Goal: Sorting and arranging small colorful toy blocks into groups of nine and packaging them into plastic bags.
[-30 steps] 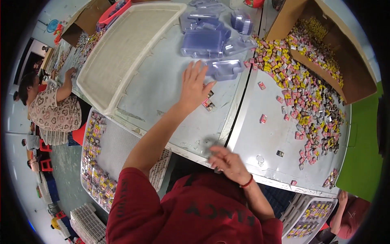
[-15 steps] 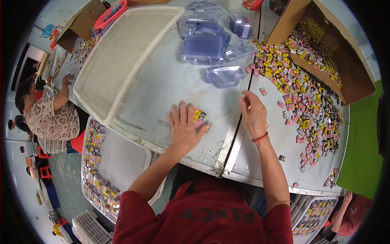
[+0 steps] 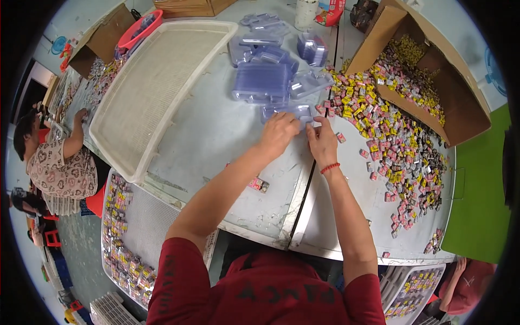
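A clear plastic blister tray (image 3: pixel 269 112) lies on the table in front of me, below a stack of nested clear trays (image 3: pixel 262 78). My left hand (image 3: pixel 280 131) has its fingers curled down on the tray's near edge. At the right end of the same tray, thumb and fingers of my right hand (image 3: pixel 323 143) close on its corner, a red bracelet round the wrist. My fingers hide part of the tray. Closer to me, beside my left forearm, a few small pink-and-black blocks (image 3: pixel 259 184) lie together on the table.
On the right, a heap of small coloured blocks (image 3: pixel 379 146) spills from a tipped cardboard box (image 3: pixel 460 81). A large white mesh tray (image 3: pixel 157 86) stands at left, another holding filled packs (image 3: pixel 154 211) below it. A person (image 3: pixel 65 157) works at far left.
Both hands have moved: the left has left the small blocks and gone forward and right to the clear tray; the right has come left to the tray's corner. The view has shifted slightly.
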{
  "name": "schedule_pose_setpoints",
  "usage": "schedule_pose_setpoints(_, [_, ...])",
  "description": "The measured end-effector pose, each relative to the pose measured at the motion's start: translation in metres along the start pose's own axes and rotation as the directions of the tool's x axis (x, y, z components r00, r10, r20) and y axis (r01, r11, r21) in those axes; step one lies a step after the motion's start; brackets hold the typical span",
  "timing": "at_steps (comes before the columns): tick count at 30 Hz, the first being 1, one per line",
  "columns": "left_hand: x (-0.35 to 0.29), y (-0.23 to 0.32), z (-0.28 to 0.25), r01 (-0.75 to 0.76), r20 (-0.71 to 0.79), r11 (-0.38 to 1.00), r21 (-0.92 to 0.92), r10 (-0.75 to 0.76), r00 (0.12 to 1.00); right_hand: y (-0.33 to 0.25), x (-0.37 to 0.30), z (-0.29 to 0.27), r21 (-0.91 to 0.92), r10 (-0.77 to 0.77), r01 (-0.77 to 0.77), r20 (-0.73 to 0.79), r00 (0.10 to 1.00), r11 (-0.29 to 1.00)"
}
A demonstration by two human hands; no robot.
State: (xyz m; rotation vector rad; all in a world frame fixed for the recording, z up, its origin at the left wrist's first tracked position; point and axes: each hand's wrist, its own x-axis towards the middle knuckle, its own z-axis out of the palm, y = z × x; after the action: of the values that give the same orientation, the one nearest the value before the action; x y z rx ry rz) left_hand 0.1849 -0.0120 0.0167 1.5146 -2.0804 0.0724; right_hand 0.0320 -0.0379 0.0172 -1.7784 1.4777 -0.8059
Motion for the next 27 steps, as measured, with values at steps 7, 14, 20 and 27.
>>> schedule_pose_setpoints(7, [0.017, -0.023, -0.012, 0.096, 0.247, 0.949, -0.300, -0.020, 0.969, 0.013, -0.070, -0.017, 0.110, -0.058, 0.043, 0.138, 0.989, 0.993])
schedule_pose_setpoints(14, [0.023, -0.016, -0.011, 0.050, 0.268, 0.986, -0.160, -0.005, 0.964, 0.017, -0.148, -0.040, 0.214, -0.025, -0.010, 0.161, 0.987, 0.977])
schedule_pose_setpoints(20, [0.014, -0.011, 0.013, 0.036, 0.073, 0.995, -0.090, -0.029, 0.997, 0.025, -0.179, -0.041, 0.104, -0.283, 0.291, -0.086, 0.955, 0.951])
schedule_pose_setpoints(27, [0.031, 0.009, -0.049, -0.180, -0.122, 0.973, 0.145, 0.198, 0.973, 0.024, -0.187, -0.048, 0.241, -0.076, 0.078, -0.018, 0.997, 0.967])
